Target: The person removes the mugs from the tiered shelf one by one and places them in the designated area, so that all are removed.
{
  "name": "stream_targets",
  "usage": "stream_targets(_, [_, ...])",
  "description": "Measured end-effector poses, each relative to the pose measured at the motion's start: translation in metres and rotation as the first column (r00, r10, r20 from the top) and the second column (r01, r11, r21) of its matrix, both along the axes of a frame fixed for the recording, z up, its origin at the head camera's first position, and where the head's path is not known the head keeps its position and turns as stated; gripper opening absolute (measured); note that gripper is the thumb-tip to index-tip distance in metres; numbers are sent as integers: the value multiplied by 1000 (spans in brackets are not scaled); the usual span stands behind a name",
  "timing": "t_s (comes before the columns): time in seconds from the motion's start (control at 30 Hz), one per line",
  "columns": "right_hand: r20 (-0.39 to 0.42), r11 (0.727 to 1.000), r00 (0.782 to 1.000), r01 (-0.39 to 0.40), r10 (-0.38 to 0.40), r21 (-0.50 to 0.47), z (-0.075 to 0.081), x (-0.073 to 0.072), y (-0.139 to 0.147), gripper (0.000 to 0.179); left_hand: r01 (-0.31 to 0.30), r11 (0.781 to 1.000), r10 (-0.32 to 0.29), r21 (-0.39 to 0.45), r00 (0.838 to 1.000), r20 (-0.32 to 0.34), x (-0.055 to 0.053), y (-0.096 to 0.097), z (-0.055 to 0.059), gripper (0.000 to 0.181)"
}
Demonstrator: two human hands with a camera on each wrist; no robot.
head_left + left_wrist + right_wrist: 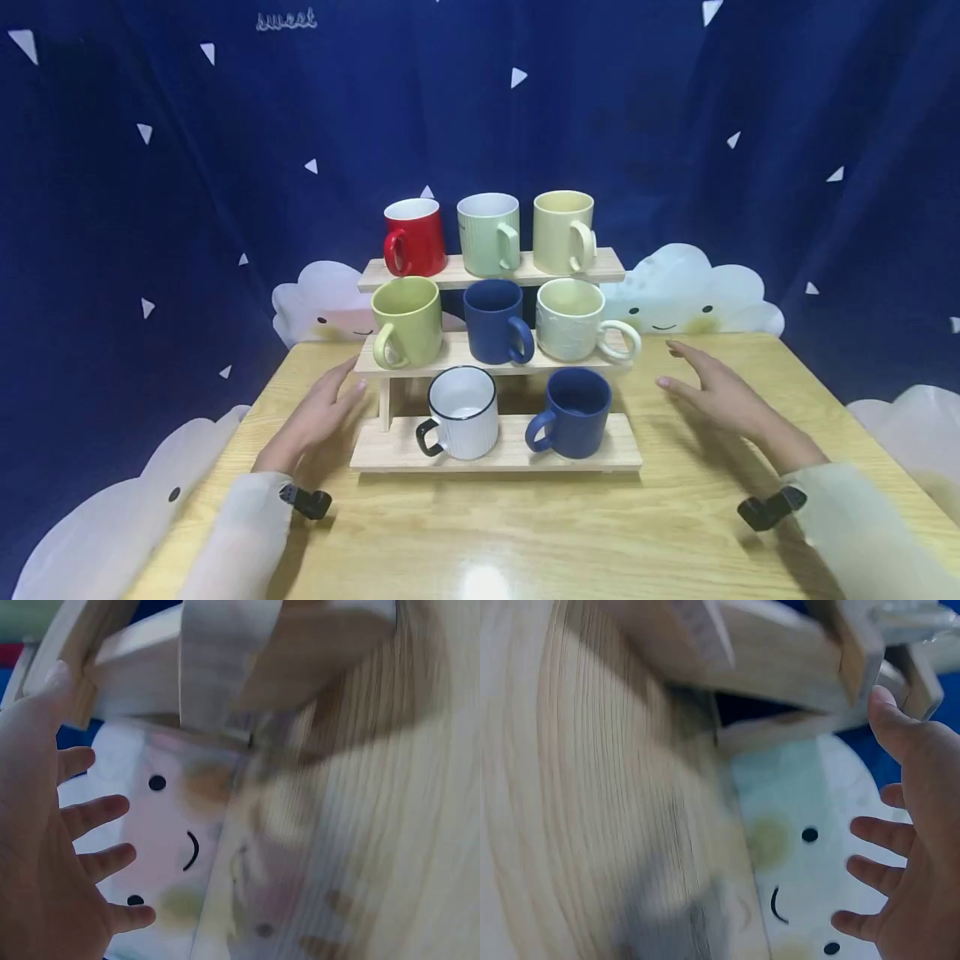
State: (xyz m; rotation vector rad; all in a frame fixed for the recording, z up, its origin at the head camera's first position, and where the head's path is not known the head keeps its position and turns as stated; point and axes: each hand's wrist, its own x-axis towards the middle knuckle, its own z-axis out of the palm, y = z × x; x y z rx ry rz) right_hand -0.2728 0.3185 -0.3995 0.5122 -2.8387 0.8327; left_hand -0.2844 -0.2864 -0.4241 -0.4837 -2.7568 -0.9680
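Observation:
A three-tier wooden stand point(512, 460) holds several upright mugs. Red point(425, 242), pale green point(478, 242) and pale yellow point(552, 242) mugs line the top tier. In the middle are a yellow-green mug point(418, 325), a navy mug point(487, 325) and a cream mug point(564, 329). A white mug with a black rim point(472, 429) and another navy mug point(581, 425) occupy the bottom. My left hand point(318, 414), fingers extended, is beside the stand's left side; contact cannot be told. Apart from its right side, my right hand point(723, 398) has spread fingers. Neither hand holds anything.
The stand is on a light wooden table point(420, 533). Behind hangs a dark blue curtain point(622, 108) with white triangles and smiling clouds. A black wrist device point(306, 502) sits on the left sleeve, a similar device point(772, 508) on the right.

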Motion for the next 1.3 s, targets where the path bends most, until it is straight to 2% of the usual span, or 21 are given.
stream_targets(0.07, [13,999,1000,-16,16,-28,0,5,-6,75,14,1000,-14,14,1000,9,4,4,0,61])
stream_targets(0.2, [38,997,998,-47,50,-65,-2,13,-18,71,43,998,-42,-36,998,43,16,15,-1,66])
stream_targets(0.33, [42,994,996,-79,83,-79,-4,20,-28,65,62,995,-55,-82,995,79,31,24,-4,78])
stream_targets(0.43, [28,992,995,-97,99,-77,-1,25,-33,61,63,987,-54,-145,997,61,40,27,-8,87])
stream_targets(0.57, [-2,991,993,-114,114,-68,7,26,-39,59,71,970,-72,-231,997,6,48,27,-13,93])
stream_targets(0.77, [-60,993,993,-109,107,-46,29,29,-41,55,106,958,-116,-268,993,-19,54,24,-16,99])
stream_targets(0.93, [-84,995,991,-103,102,-3,53,33,-44,53,116,956,-131,-270,991,-38,56,23,-17,102])
stream_targets(1.07, [-127,995,987,-92,95,33,71,28,-48,52,110,955,-125,-274,991,-40,57,23,-17,103])
stream_targets(1.3, [-185,996,979,-76,82,36,101,19,-59,50,110,947,-132,-301,990,-54,54,25,-18,101])
